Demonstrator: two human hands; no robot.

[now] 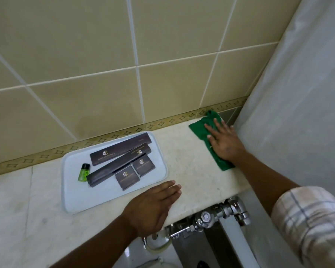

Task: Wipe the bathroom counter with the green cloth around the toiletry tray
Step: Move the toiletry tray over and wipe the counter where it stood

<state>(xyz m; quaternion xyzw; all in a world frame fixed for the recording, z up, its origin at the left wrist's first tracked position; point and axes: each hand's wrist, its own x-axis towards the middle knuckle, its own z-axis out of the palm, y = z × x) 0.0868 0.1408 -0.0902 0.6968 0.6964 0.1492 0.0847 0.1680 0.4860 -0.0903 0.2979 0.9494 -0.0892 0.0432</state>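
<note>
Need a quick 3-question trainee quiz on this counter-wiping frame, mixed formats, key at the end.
1. True or false: the green cloth lies on the white tray.
2. Which hand presses the cloth? A) left hand B) right hand
3. Fill in: the small green bottle on the tray lies at the ___ end of the dark boxes.

Key: 1. false, it lies on the counter near the right corner, apart from the tray. 2. B. 3. left.
</note>
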